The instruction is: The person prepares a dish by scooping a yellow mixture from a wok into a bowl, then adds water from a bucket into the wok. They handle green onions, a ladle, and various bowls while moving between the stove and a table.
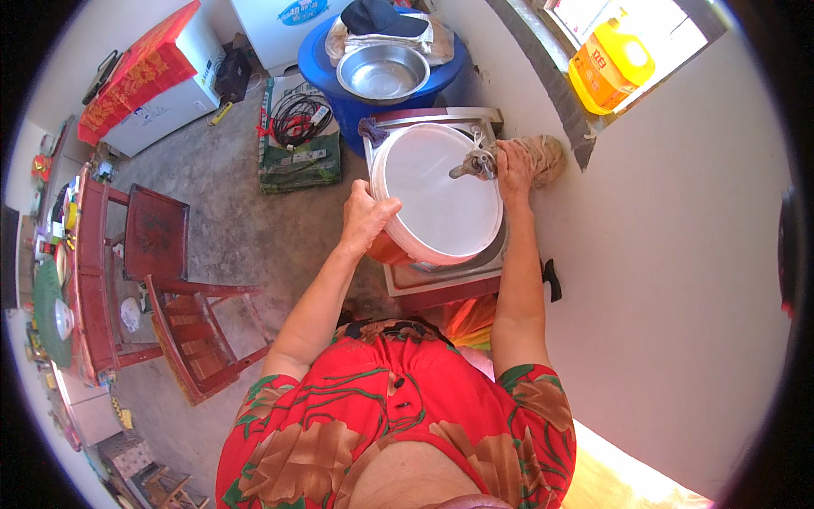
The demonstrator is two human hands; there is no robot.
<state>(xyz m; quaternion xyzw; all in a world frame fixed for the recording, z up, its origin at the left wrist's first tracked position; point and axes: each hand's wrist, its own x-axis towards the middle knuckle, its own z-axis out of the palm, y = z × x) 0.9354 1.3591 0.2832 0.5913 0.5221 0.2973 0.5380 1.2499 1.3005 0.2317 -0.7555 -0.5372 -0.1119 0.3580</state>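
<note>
My left hand (366,218) is closed on the left rim of a round white bucket (381,174), thumb over the edge. The bucket is tilted, its wide mouth facing up toward me, and its inside looks pale. It is over a sink (445,293) with a metal basin and a dark red front. My right hand (515,174) is wrapped round a tap (480,164) bound in brown cloth (547,161) at the wall. The tap's spout reaches over the bucket's right rim. Whether water runs from it, I cannot tell.
Behind the sink, a blue barrel (339,102) bears a metal basin (383,75) and a dark cap (381,19). A yellow jug (606,68) stands on the window ledge. Coiled cable (298,119) lies on a green bag. Wooden chairs (199,339) stand left.
</note>
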